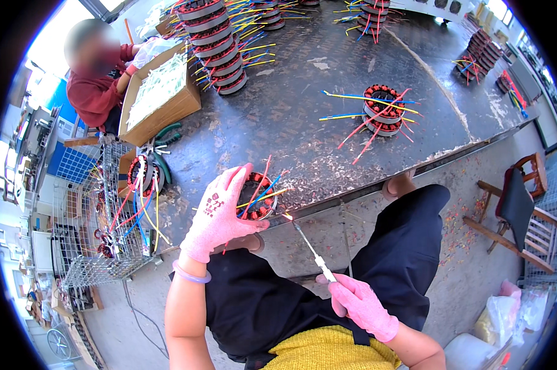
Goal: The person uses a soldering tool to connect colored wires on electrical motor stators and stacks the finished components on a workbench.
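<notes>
My left hand [220,213], in a pink glove, is curled around a motor stator [258,209] at the table's near edge. The stator has red windings, and red, yellow and blue wires stick out of it. In my right hand [362,305], also gloved in pink, is a white-handled tool [323,266] with a thin metal shaft. Its tip points at the stator's right side, where a small orange flame [288,216] glows a short way from the rim. Whether the flame touches a wire I cannot tell.
Tall stator stacks [214,46] stand at the back of the dark table [278,117]; a shorter stack [383,111] is to the right. At left are green-handled pliers [161,157], a cardboard box [161,92], a wire basket [99,222] and a co-worker [96,86]. A chair [516,209] stands right.
</notes>
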Demonstrator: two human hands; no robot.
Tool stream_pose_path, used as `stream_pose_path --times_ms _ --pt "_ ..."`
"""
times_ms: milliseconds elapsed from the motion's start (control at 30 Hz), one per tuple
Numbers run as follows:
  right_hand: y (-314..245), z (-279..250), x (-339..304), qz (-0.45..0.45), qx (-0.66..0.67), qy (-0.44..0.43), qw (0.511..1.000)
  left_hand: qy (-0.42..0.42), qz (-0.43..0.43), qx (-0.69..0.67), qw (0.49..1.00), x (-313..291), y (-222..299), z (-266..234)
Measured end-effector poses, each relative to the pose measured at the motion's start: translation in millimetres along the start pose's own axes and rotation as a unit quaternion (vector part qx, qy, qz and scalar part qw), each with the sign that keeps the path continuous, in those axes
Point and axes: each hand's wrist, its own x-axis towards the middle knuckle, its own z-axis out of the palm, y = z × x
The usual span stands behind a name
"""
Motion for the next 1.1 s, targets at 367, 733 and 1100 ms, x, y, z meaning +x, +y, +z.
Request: stream_pose_path --times_ms 367,733,1100 --pt "0 0 -2 0.002 0.003 0.01 1.0 0.004 0.003 0.004 1.0 0 1 1" --pt "-29 -10 -22 -0.03 0.022 0.094 0.995 0.059 0.005 -0.128 0.99 -4 13 -22" --pt "-30 -23 -28 -0.09 0.0 0.173 0.981 0.059 0.021 -0.202 0.977 -12 33 -38"
